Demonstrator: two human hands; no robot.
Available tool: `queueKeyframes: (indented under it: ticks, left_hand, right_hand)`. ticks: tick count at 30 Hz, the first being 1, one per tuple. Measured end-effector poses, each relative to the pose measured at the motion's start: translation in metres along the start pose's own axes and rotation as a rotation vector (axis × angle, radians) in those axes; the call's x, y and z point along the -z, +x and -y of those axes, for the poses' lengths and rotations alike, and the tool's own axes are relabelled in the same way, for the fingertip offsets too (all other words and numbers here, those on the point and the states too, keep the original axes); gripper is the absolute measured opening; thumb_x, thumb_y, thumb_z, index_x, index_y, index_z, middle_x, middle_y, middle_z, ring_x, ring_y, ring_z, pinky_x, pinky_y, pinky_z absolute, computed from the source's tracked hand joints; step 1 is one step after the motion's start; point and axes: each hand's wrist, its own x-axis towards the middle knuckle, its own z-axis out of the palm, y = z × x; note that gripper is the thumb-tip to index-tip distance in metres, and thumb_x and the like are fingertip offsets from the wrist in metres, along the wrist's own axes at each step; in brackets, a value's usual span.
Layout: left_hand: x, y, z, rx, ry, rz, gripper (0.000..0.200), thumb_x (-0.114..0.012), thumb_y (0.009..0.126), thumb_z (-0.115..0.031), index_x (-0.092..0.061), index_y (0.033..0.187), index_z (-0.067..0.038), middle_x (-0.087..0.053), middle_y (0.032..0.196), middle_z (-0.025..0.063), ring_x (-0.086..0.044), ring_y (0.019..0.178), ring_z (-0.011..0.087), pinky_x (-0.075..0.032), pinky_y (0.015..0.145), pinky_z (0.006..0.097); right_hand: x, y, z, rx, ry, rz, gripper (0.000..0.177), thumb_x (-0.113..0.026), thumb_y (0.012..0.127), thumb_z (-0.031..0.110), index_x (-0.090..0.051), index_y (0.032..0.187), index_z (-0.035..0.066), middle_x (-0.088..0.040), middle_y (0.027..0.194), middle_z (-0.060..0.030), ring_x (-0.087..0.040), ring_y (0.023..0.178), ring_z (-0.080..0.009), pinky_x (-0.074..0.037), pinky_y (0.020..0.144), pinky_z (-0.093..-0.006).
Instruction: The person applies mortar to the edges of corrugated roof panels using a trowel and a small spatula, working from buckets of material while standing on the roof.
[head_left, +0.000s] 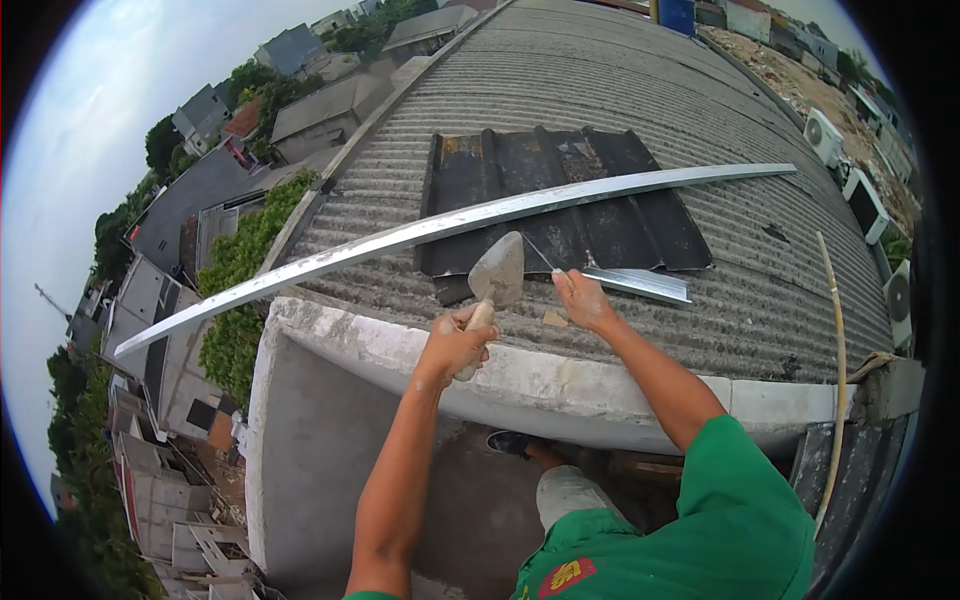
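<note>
My left hand (455,345) is closed round the pale handle of a trowel (499,268), whose grey-smeared blade points up and away from me. To the right, my right hand (583,300) grips a thin metal rod (540,253) that slants up toward the trowel blade; its other end is hidden in the fingers. Both hands are above the far edge of a concrete parapet wall (540,375). Just beyond them, a black corrugated sheet (520,235) lies on the roof.
A long silver metal bar (460,217) lies across the black sheet and juts past the roof's left edge. A shorter metal channel (640,284) lies near my right hand. Corrugated roofing (740,290) spreads ahead. A bamboo pole (833,380) leans at right, near air-conditioner units (865,205).
</note>
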Motion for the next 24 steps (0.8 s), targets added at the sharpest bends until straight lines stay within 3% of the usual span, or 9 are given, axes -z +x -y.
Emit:
queueKeyframes:
  ticks: [6, 9, 13, 15, 16, 19, 20, 23, 24]
  left_hand:
    - [-0.008, 0.014, -0.005, -0.093, -0.193, -0.074, 0.039, -0.067, 0.083, -0.009, -0.061, 0.121, -0.004, -0.061, 0.077, 0.0025, -0.055, 0.052, 0.0099, -0.047, 0.045, 0.0249]
    - [-0.022, 0.020, -0.006, -0.171, -0.263, -0.131, 0.036, -0.066, 0.084, -0.009, -0.061, 0.119, -0.004, -0.061, 0.077, 0.0023, -0.056, 0.052, 0.0099, -0.046, 0.044, 0.0244]
    - [-0.028, 0.014, -0.006, -0.213, -0.350, -0.162, 0.025, -0.065, 0.086, -0.010, -0.063, 0.110, -0.004, -0.061, 0.076, 0.0030, -0.055, 0.051, 0.0091, -0.045, 0.042, 0.0237]
    - [-0.028, 0.007, -0.001, -0.224, -0.415, -0.165, 0.021, -0.064, 0.086, -0.010, -0.063, 0.106, -0.003, -0.060, 0.075, 0.0024, -0.055, 0.050, 0.0088, -0.045, 0.042, 0.0235]
    - [-0.032, 0.002, 0.006, -0.209, -0.412, -0.156, 0.021, -0.064, 0.086, -0.010, -0.063, 0.106, -0.003, -0.060, 0.075, 0.0024, -0.055, 0.050, 0.0088, -0.045, 0.042, 0.0235]
    - [-0.044, -0.001, 0.013, -0.206, -0.253, -0.159, 0.038, -0.065, 0.086, -0.009, -0.059, 0.122, -0.001, -0.060, 0.075, 0.0022, -0.054, 0.051, 0.0085, -0.045, 0.043, 0.0233]
    - [-0.046, 0.000, 0.015, -0.253, -0.182, -0.198, 0.048, -0.065, 0.085, -0.008, -0.054, 0.132, 0.000, -0.059, 0.074, 0.0020, -0.053, 0.052, 0.0079, -0.044, 0.045, 0.0234]
    - [-0.034, -0.003, -0.005, -0.322, -0.244, -0.214, 0.051, -0.065, 0.084, -0.007, -0.053, 0.133, 0.001, -0.060, 0.075, 0.0024, -0.053, 0.052, 0.0075, -0.044, 0.046, 0.0234]
    - [-0.025, -0.003, -0.008, -0.300, -0.229, -0.178, 0.052, -0.065, 0.084, -0.007, -0.052, 0.134, 0.001, -0.060, 0.076, 0.0029, -0.054, 0.053, 0.0076, -0.045, 0.047, 0.0238]
  right_hand:
    - [0.002, -0.035, 0.050, 0.008, 0.065, 0.117, 0.045, -0.045, 0.099, 0.046, -0.052, 0.091, 0.002, -0.061, 0.068, -0.0256, -0.062, 0.067, -0.0473, -0.047, 0.060, -0.0523]
    - [-0.014, -0.029, 0.058, -0.043, 0.041, -0.043, 0.045, -0.044, 0.099, 0.046, -0.051, 0.094, 0.002, -0.062, 0.070, -0.0263, -0.062, 0.070, -0.0484, -0.047, 0.061, -0.0535]
    - [-0.031, -0.029, 0.076, 0.017, 0.180, -0.065, 0.046, -0.044, 0.098, 0.047, -0.050, 0.095, 0.002, -0.063, 0.071, -0.0265, -0.062, 0.073, -0.0493, -0.047, 0.063, -0.0551]
    - [-0.030, -0.027, 0.078, -0.029, 0.038, -0.005, 0.047, -0.045, 0.098, 0.048, -0.051, 0.094, 0.001, -0.063, 0.073, -0.0274, -0.062, 0.075, -0.0502, -0.048, 0.064, -0.0554]
    - [-0.040, -0.020, 0.072, -0.068, 0.119, -0.070, 0.046, -0.046, 0.097, 0.048, -0.052, 0.094, 0.002, -0.062, 0.074, -0.0291, -0.061, 0.076, -0.0518, -0.047, 0.065, -0.0555]
    - [-0.051, -0.005, 0.072, -0.103, 0.237, -0.307, 0.044, -0.047, 0.097, 0.046, -0.052, 0.095, 0.002, -0.062, 0.075, -0.0295, -0.060, 0.076, -0.0528, -0.047, 0.065, -0.0562]
    - [-0.054, -0.007, 0.075, -0.121, 0.256, -0.300, 0.043, -0.047, 0.097, 0.045, -0.052, 0.095, 0.002, -0.062, 0.074, -0.0293, -0.060, 0.075, -0.0528, -0.047, 0.064, -0.0561]
    - [-0.051, -0.028, 0.085, -0.017, 0.192, -0.209, 0.044, -0.047, 0.097, 0.045, -0.052, 0.093, 0.002, -0.062, 0.073, -0.0293, -0.060, 0.075, -0.0520, -0.047, 0.064, -0.0554]
    - [-0.041, -0.031, 0.087, -0.108, 0.187, -0.157, 0.044, -0.048, 0.098, 0.044, -0.051, 0.089, 0.001, -0.061, 0.071, -0.0283, -0.060, 0.072, -0.0507, -0.046, 0.061, -0.0529]
